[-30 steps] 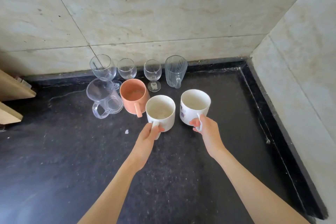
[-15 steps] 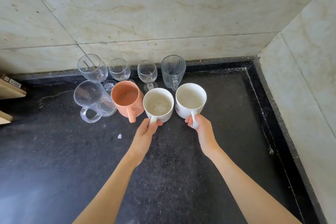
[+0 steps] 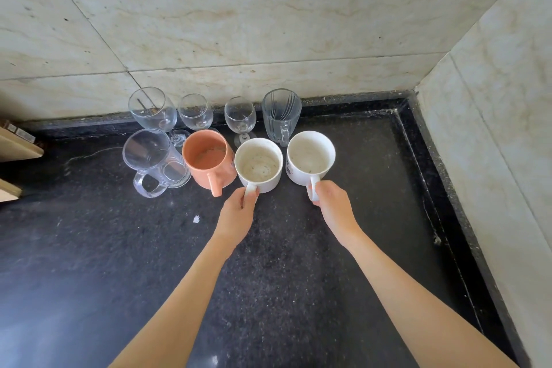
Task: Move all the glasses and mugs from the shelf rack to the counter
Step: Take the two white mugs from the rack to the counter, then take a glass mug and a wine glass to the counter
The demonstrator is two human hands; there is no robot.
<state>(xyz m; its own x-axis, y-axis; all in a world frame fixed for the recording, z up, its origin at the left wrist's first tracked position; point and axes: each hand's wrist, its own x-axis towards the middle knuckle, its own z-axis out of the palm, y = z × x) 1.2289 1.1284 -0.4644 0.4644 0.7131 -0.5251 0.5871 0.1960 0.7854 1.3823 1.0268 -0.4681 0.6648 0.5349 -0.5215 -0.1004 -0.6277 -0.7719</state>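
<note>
On the black worktop, the left hand pinches the handle of a stained white mug beside the orange mug, while the right hand grips the other white mug's handle.

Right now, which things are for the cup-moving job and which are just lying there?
For the job: two white mugs, orange mug, glass mugs, three wine glasses, counter.
Just lying there: wooden boards, white scrap.
</note>
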